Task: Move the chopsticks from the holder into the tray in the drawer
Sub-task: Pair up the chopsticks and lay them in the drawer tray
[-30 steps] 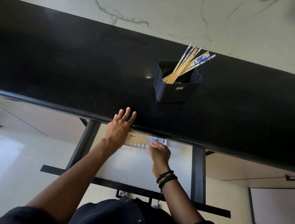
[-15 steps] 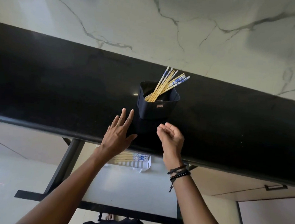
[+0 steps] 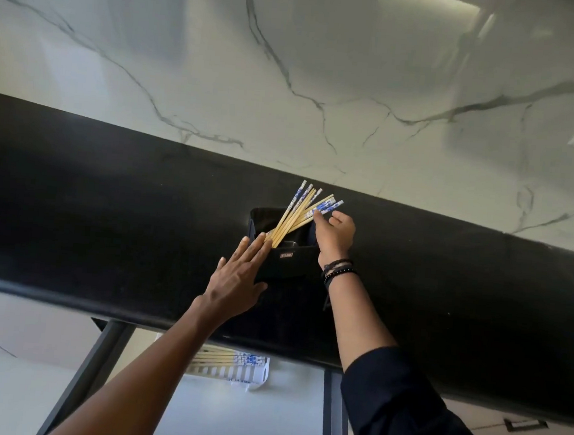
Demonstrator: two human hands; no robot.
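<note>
i see the black holder standing on the dark surface, nearer its back edge by the marble wall than its front edge. the chopsticks in it lean as a fanned bundle, their long axis running from the plain wooden tips low in the holder up to the blue-and-white patterned ends, which point toward the back edge and to the right. my right hand reaches over the holder's right rim, and its grip is pinched on the patterned ends of the rightmost chopsticks. my left hand lies flat with fingers straight and spread against the holder's left front wall, its grip released and grasping nothing. below the surface's front edge the drawer is pulled out, and a white slotted tray in it carries more chopsticks lying almost level, long axis left to right with patterned ends to the right. dark bead bracelets circle the right wrist.
</note>
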